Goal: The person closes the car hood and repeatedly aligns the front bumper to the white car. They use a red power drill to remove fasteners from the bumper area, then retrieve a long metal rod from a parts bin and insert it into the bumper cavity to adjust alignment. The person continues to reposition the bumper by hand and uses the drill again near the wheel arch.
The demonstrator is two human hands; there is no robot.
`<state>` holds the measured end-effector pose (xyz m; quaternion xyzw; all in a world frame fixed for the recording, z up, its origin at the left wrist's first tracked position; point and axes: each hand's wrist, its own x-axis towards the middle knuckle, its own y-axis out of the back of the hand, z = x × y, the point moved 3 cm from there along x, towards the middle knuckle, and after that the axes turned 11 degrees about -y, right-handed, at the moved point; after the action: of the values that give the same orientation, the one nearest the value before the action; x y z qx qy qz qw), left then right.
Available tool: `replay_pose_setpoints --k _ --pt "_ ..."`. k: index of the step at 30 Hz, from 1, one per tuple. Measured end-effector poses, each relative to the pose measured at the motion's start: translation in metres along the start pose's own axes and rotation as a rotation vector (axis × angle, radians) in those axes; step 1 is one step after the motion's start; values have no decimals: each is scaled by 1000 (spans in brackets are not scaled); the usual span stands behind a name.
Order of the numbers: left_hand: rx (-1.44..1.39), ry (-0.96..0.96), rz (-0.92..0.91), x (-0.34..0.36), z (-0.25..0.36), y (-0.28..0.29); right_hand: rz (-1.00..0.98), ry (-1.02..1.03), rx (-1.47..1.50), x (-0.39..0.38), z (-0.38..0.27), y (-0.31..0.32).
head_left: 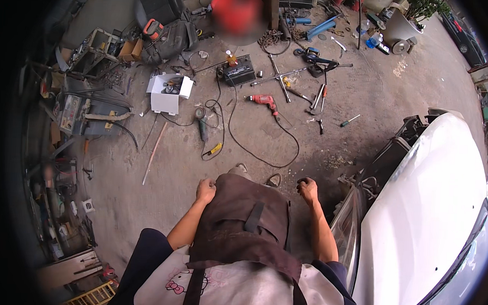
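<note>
My left hand (206, 190) hangs at the left edge of a dark brown apron (236, 211), fingers curled, with any contents hidden. My right hand (308, 188) is held out just right of the apron, fingers also curled around nothing I can make out. Beyond my shoes (238, 171), a red power drill (264, 102), an angle grinder (201, 124), a black battery (237, 71), a cross wrench (279, 78), hammers (315, 104) and a green-handled screwdriver (350, 120) lie on the concrete floor (172, 214).
A white car body (424, 212) with dark exposed parts stands close on my right. Machinery and clutter (95, 115) line the left. An open white box (168, 93), power cords and a pale rod (154, 155) lie ahead, with a seat (162, 31) and planter (398, 31) farther back.
</note>
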<state>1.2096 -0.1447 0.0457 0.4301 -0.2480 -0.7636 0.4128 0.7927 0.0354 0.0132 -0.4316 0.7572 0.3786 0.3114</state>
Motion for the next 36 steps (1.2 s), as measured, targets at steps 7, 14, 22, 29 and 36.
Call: replay_pose_setpoints --k 7,14,22,29,36 --pt "109 -37 -169 101 79 -3 -73 -40 -83 77 -39 -20" --pt "296 -216 -399 300 124 -36 14 -346 268 182 -81 -49" --pt "424 -264 -749 453 93 -124 -76 -345 148 497 -98 -171" --pt "281 -333 -483 528 102 -117 270 -226 -405 732 -131 -260" --pt "245 -301 -407 525 93 -114 -324 -427 330 757 -144 -273"
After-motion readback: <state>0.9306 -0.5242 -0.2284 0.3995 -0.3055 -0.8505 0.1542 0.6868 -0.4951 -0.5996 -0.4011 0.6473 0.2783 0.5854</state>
